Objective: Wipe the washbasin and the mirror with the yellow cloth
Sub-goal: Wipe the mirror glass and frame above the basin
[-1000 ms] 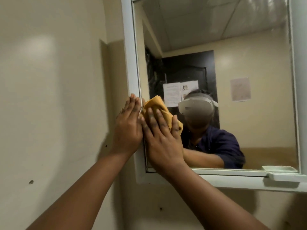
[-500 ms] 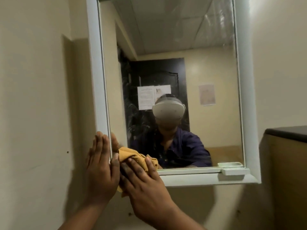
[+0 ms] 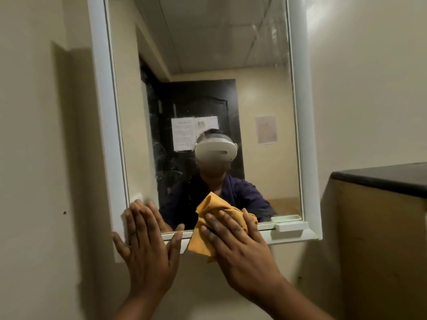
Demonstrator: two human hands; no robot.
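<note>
A white-framed mirror hangs on the beige wall in front of me. My right hand presses the crumpled yellow cloth flat against the glass at the mirror's bottom edge, near the middle; part of the cloth hangs over the lower frame. My left hand lies flat with spread fingers on the mirror's lower left corner, holding nothing. The glass shows smears at the left and upper right. The washbasin is out of view.
A small white soap tray sits on the mirror's lower right ledge. A beige cabinet with a dark top stands close at the right. A wall corner juts out left of the mirror.
My right hand has slid the cloth down the left side of the glass and then right along the bottom edge. My left hand moved down to the lower left corner.
</note>
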